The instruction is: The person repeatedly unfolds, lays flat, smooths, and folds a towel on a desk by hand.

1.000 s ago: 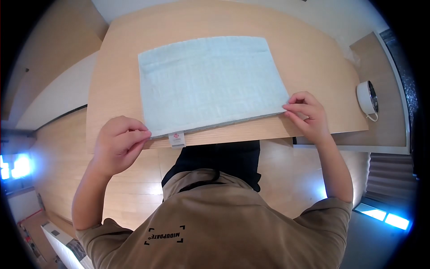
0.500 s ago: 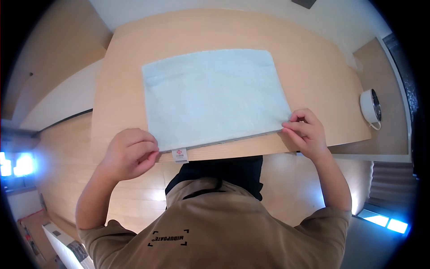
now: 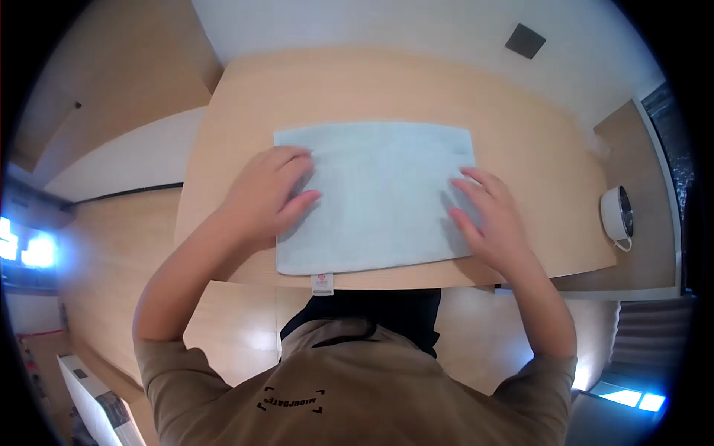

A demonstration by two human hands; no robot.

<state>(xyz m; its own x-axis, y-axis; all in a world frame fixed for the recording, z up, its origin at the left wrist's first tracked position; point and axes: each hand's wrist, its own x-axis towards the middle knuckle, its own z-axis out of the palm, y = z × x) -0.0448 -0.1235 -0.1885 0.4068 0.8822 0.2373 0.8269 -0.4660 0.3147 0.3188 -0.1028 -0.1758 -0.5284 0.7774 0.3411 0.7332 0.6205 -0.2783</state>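
Note:
A pale blue towel lies flat on the wooden table, a white tag with a red mark sticking out from its near edge toward the table's front edge. Over the towel's left side is my left hand, thumb and fingers apart and nothing in it. My right hand is at the towel's right side, its fingers spread and likewise holding nothing. Whether the fingertips touch the cloth or hover just above it, I cannot tell. Part of each side edge of the towel is hidden under my hands.
The wooden table extends around the towel. A white round container with a dark opening and a handle or loop stands off the table's right side. Walls border the far side, and a dark square shows at upper right.
Both hands have let go of the towel's near corners and moved farther up along its sides, fingers opening. The camera view has shifted, so the table and towel sit lower in it.

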